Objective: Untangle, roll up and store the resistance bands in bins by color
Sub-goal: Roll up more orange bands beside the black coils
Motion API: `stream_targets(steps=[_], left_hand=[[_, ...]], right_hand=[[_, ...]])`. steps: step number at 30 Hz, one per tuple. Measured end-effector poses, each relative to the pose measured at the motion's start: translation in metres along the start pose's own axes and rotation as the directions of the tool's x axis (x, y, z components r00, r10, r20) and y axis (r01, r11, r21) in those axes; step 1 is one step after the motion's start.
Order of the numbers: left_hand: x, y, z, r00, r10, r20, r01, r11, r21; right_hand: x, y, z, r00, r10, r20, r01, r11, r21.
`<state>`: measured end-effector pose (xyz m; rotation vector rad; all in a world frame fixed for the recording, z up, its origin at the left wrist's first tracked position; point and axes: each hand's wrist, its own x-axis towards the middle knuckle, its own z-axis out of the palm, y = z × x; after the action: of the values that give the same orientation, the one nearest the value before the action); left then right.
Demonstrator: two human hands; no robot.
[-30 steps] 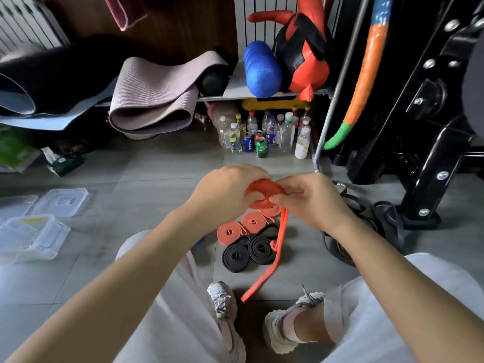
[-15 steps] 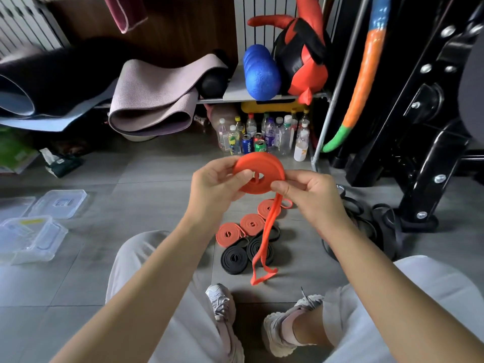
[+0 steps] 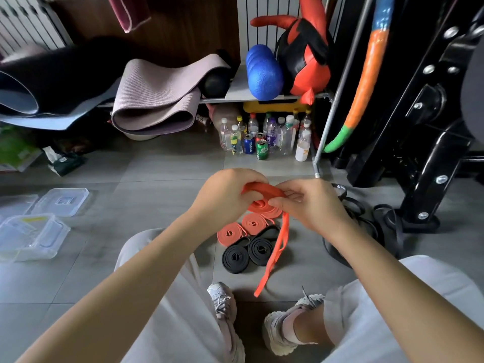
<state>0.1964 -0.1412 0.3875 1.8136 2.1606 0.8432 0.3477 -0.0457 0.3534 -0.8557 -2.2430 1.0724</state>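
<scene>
Sitting over a grey floor (image 3: 157,179), clear bins (image 3: 34,237) resting far left, left hand (image 3: 225,195) and right hand (image 3: 311,205) both gripping a half-rolled orange band (image 3: 264,189) in mid-air, its loose tail hanging toward rolled orange coils (image 3: 230,233) and black coils (image 3: 235,258) lying below.

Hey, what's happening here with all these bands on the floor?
A person is rolling up an orange resistance band, left hand and right hand both gripping the coil while its loose tail hangs down. On the floor lie rolled orange bands and two rolled black bands; clear plastic bins sit to the left.
</scene>
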Motion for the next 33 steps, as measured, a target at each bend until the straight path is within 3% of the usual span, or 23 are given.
stream_targets(steps=[4,8,11,13,17,21,24,28,30,33], left_hand=[[-0.004,-0.007,0.001,0.987,-0.136,-0.080,0.101,0.933,-0.347],[-0.009,-0.007,0.002,0.951,-0.307,-0.045,0.195,0.705,-0.682],[-0.014,-0.010,0.007,0.928,-0.371,0.041,0.259,0.561,-0.786],[-0.019,-0.010,0.008,0.935,-0.340,0.104,0.282,0.533,-0.798],[-0.023,-0.010,0.007,0.944,-0.308,0.114,0.287,0.603,-0.744],[-0.022,-0.014,0.004,0.932,-0.334,0.141,0.325,0.596,-0.734],[-0.021,-0.020,0.002,0.925,-0.329,0.189,0.372,0.681,-0.631],[-0.022,-0.023,0.006,0.905,-0.351,0.240,0.416,0.616,-0.669],[-0.021,-0.024,0.007,0.913,-0.338,0.227,0.406,0.722,-0.560],[-0.018,-0.021,0.010,0.964,-0.202,0.170,0.222,0.969,-0.108]], right_hand=[[0.000,0.010,-0.002,0.998,0.056,0.003,-0.056,0.996,0.069],[0.000,0.014,-0.001,0.992,0.121,0.021,-0.122,0.949,0.291],[-0.001,0.014,0.002,0.993,0.121,0.003,-0.111,0.904,0.413],[-0.004,0.015,0.004,0.993,0.120,0.004,-0.110,0.891,0.440],[-0.010,0.016,0.008,0.992,0.113,0.055,-0.126,0.896,0.426],[-0.008,0.014,0.008,0.997,0.068,0.041,-0.078,0.930,0.360],[-0.009,0.016,0.008,0.997,0.047,0.053,-0.061,0.953,0.296],[-0.009,0.017,0.008,0.998,0.035,0.056,-0.048,0.969,0.244],[-0.008,0.020,0.010,0.997,0.053,0.059,-0.064,0.976,0.208],[-0.007,0.023,0.012,0.995,0.046,0.092,-0.054,0.995,0.082]])
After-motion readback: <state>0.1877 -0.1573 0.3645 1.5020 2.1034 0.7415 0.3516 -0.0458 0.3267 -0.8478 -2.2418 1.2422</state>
